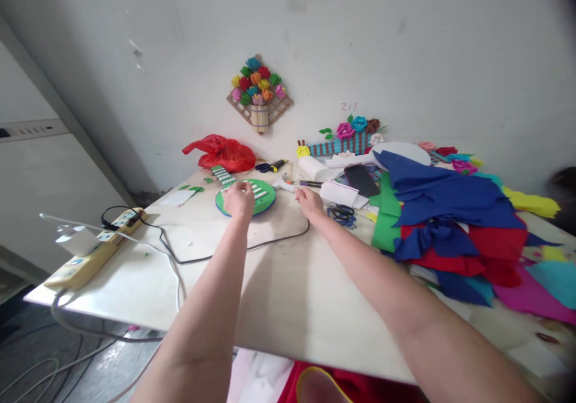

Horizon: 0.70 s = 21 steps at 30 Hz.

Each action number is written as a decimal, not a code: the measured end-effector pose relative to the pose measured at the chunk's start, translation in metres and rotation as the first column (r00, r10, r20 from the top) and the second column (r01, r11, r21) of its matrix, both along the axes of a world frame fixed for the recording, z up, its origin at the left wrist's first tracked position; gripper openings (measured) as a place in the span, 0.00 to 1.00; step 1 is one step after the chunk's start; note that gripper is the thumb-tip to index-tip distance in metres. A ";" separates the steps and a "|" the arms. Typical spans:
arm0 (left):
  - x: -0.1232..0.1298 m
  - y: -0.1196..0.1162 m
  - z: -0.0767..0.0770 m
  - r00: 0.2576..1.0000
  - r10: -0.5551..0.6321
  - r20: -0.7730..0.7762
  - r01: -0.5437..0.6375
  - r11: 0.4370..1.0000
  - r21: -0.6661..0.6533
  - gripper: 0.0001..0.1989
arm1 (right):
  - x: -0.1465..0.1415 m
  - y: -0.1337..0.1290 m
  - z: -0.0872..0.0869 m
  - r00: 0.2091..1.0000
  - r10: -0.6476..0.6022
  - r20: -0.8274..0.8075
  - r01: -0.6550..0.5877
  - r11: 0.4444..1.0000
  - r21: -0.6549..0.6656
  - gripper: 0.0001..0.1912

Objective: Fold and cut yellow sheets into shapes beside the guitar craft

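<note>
My left hand is over a round green disc with a blue edge, its fingers drawn together. Whatever they pinch is too small to make out. White sticks lie in rows on the disc, and a green strip with white bars extends from its far left side. My right hand is closed at the end of a white glue gun, just right of the disc. From beneath that hand a dark cord runs left across the table.
A power strip with a white charger lies along the left edge. Behind the disc are a red plastic bag and pliers. Scissors, a phone and piled coloured cloth occupy the right side.
</note>
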State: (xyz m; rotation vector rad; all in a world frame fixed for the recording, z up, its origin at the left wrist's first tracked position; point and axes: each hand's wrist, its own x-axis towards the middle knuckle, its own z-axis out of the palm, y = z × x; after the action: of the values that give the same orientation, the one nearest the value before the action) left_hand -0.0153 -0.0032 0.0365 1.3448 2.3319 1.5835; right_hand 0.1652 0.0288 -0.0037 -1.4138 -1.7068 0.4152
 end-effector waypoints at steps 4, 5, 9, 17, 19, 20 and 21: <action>0.056 0.004 -0.002 0.924 -0.381 -0.023 0.381 0.925 -0.007 0.14 | 0.007 -0.011 0.000 0.843 0.083 -0.531 -0.141 0.988 -0.069 0.21; 0.068 0.003 -0.006 0.905 -0.425 0.011 0.425 0.905 0.023 0.16 | 0.009 -0.015 0.001 0.767 0.093 -0.635 -0.179 0.981 -0.073 0.21; 0.107 -0.002 -0.028 0.752 -0.601 0.271 0.570 0.799 0.192 0.17 | 0.015 -0.033 0.001 0.549 0.105 -0.829 -0.286 0.956 -0.068 0.23; 0.128 -0.022 -0.039 0.449 -0.719 0.530 0.631 0.676 0.381 0.19 | 0.022 -0.045 -0.005 0.419 0.060 -0.906 -0.465 0.871 -0.157 0.28; 0.130 -0.027 -0.038 0.425 -0.723 0.545 0.620 0.671 0.407 0.19 | 0.023 -0.046 -0.006 0.412 0.062 -0.909 -0.502 0.848 -0.170 0.28; 0.130 -0.029 -0.037 0.414 -0.724 0.552 0.624 0.667 0.407 0.19 | 0.024 -0.047 -0.006 0.405 0.062 -0.912 -0.515 0.840 -0.171 0.28; 0.131 -0.030 -0.037 0.406 -0.723 0.559 0.632 0.664 0.399 0.19 | 0.024 -0.049 -0.006 0.394 0.063 -0.917 -0.527 0.833 -0.169 0.29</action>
State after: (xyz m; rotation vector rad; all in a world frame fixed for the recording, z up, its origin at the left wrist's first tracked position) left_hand 0.1159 -0.0337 -0.0008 1.1786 1.0222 1.5357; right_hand 0.1894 -0.0200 -0.0101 -0.8069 -0.9360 1.5648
